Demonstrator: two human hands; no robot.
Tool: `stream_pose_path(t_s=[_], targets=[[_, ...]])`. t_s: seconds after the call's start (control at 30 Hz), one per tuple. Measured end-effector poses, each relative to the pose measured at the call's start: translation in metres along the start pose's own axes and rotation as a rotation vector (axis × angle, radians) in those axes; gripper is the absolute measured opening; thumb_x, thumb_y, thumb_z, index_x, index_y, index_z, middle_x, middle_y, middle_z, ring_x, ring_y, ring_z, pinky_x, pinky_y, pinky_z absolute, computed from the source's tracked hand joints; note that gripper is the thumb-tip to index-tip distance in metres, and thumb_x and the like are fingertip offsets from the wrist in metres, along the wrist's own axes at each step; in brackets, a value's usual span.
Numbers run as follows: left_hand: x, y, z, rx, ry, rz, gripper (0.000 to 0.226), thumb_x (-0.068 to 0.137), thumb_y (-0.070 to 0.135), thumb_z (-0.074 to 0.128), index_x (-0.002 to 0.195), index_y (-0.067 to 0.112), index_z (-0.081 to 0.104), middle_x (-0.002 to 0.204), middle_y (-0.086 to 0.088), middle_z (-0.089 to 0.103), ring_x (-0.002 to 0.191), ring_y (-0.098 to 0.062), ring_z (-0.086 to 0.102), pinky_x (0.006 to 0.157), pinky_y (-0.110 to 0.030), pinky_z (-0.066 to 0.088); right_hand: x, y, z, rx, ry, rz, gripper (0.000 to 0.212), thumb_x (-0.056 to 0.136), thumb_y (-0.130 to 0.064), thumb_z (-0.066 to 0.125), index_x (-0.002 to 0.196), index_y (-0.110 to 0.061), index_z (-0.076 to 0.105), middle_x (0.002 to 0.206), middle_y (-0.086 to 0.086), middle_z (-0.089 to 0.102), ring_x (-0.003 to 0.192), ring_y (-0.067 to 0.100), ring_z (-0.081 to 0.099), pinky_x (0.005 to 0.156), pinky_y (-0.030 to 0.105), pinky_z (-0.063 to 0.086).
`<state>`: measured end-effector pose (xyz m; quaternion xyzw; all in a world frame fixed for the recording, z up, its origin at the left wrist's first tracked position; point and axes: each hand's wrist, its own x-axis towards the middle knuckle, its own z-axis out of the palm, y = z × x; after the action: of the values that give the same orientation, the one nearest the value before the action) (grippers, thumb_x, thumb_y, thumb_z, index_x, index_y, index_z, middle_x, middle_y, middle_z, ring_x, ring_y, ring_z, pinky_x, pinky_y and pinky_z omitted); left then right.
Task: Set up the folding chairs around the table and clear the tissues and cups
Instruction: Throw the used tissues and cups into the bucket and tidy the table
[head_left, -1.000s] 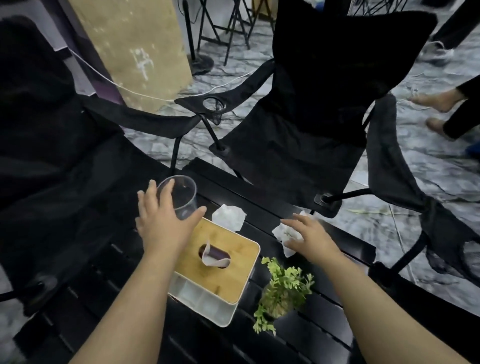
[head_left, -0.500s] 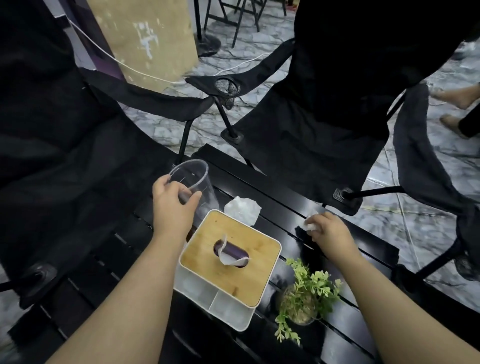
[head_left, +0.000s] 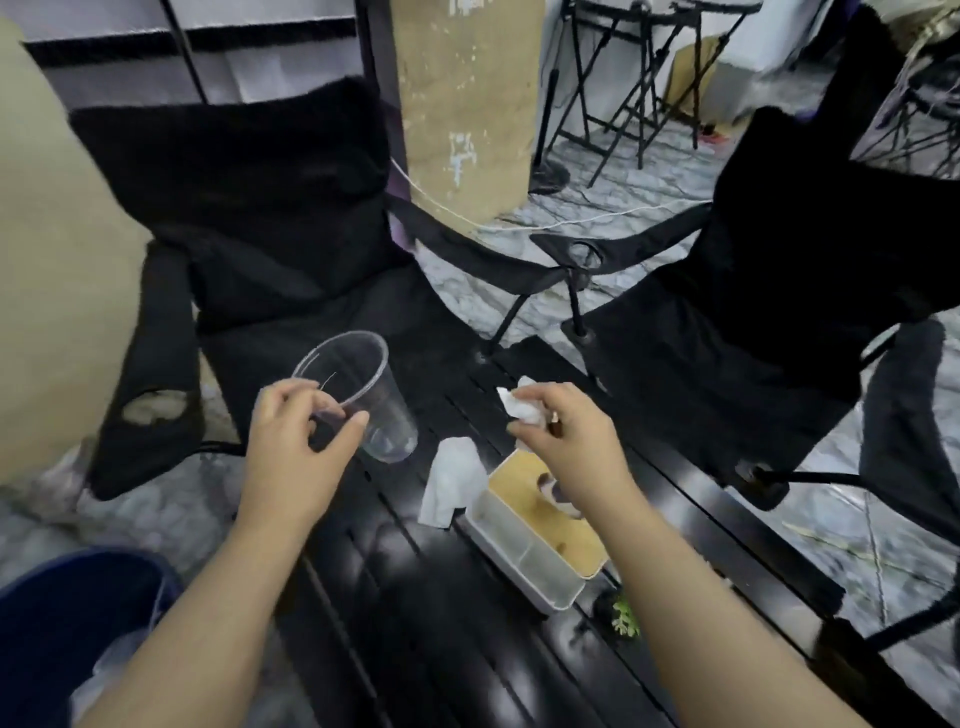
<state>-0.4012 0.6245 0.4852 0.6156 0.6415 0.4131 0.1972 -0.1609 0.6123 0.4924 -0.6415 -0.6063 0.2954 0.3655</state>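
Both hands had risen off the table since half a second earlier, and the view had swung left, bringing the whole left chair into sight.

That left folding chair (head_left: 249, 249) stood open at the far-left side of the black slatted table (head_left: 415, 623), its seat reaching the table's edge. A second open folding chair (head_left: 753, 312) stood at the far-right side, its armrest cup holder turned toward the first chair. Between the two rose a tan pillar (head_left: 467, 104) on the marble floor.

On the table lay a white tissue box with a wooden lid (head_left: 540, 540), partly hidden by the right forearm. A loose tissue (head_left: 449, 480) lay flat just beside the box's left end, touching the tabletop. A sprig of a green plant (head_left: 626, 618) showed near the box's near corner.

The left hand (head_left: 296, 452) gripped a clear plastic cup (head_left: 363, 395) by its rim, thumb and fingers pinching it, the cup tilted and held above the table's far-left edge. The right hand (head_left: 566, 436) was clenched around a crumpled tissue (head_left: 519, 405), lifted above the table beyond the box.
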Motion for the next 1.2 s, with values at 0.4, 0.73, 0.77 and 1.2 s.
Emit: stream_pose_path(t_s=[0.4, 0.73, 0.77, 1.2], targets=[[-0.124, -0.225, -0.195, 0.077, 0.218, -0.492, 0.019, 0.075, 0.014, 0.073, 0.070, 0.018, 0.055, 0.100, -0.002, 0.048, 0.096, -0.011, 0.053, 0.086, -0.048, 0.051, -0.078, -0.102, 0.302, 0.041, -0.620, -0.036, 0.014, 0.081, -0.014, 0.067, 0.089, -0.020, 0.058, 0.100, 0.001, 0.062, 0.085, 0.018, 0.057, 0.077, 0.034, 0.050], [-0.157, -0.396, -0.239, 0.234, 0.188, -0.802, 0.020, 0.075, 0.020, 0.071, 0.072, 0.015, 0.052, 0.088, -0.009, 0.055, 0.086, -0.030, 0.054, 0.077, -0.038, 0.042, -0.121, -0.103, 0.530, -0.013, -0.837, 0.225, 0.012, 0.081, -0.013, 0.065, 0.088, -0.010, 0.056, 0.092, 0.006, 0.062, 0.083, 0.022, 0.056, 0.073, 0.033, 0.047], [-0.154, -0.406, -0.237, 0.229, 0.148, -0.816, 0.018, 0.075, 0.021, 0.071, 0.077, 0.014, 0.055, 0.094, -0.011, 0.057, 0.091, -0.033, 0.055, 0.081, -0.039, 0.044, -0.121, -0.100, 0.541, -0.032, -0.852, 0.240, 0.016, 0.081, -0.015, 0.066, 0.095, -0.012, 0.058, 0.102, 0.008, 0.063, 0.090, 0.023, 0.057, 0.080, 0.037, 0.048], [-0.123, -0.351, -0.200, 0.107, 0.000, -0.830, 0.029, 0.088, 0.020, 0.055, 0.116, 0.016, 0.051, 0.125, -0.009, 0.048, 0.110, -0.027, 0.051, 0.086, -0.034, 0.039, -0.098, -0.091, 0.465, -0.064, -0.765, 0.246, 0.041, 0.090, -0.025, 0.058, 0.130, -0.020, 0.047, 0.137, 0.004, 0.046, 0.122, 0.021, 0.047, 0.100, 0.035, 0.043]])
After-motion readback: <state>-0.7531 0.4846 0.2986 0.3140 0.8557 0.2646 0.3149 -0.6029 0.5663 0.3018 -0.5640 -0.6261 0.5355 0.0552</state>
